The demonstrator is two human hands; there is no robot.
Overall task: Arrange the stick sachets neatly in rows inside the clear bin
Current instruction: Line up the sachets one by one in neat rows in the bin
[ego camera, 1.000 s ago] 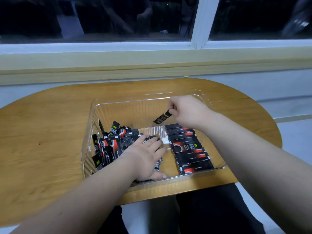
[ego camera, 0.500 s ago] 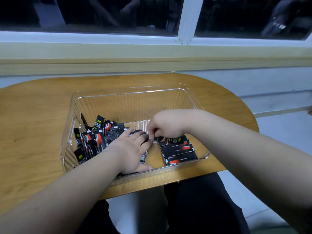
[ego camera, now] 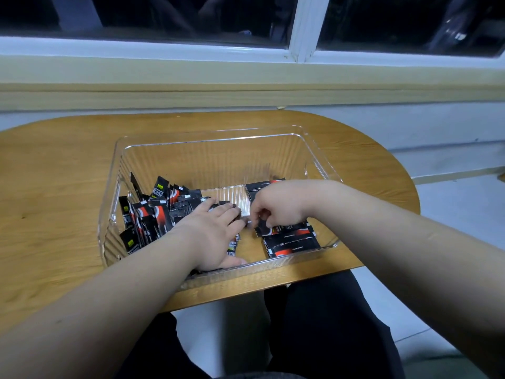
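Inside the clear bin [ego camera: 314, 149], rowed sachets [ego camera: 292, 242] lie lengthwise left-right (loose pile [ego camera: 153, 212] leftward); right grip [ego camera: 284, 203] pinches one, left grip [ego camera: 213, 236] rests flat.

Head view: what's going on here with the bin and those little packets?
A person seated at a wooden table has both hands inside the clear bin. The left hand lies flat, fingers straight, on the loose sachets heaped in the bin's left half. The right hand, fingers curled, is at the left end of the neat row of sachets laid flat on the right side; whether it pinches one is unclear. Most sachets are not yet sorted.
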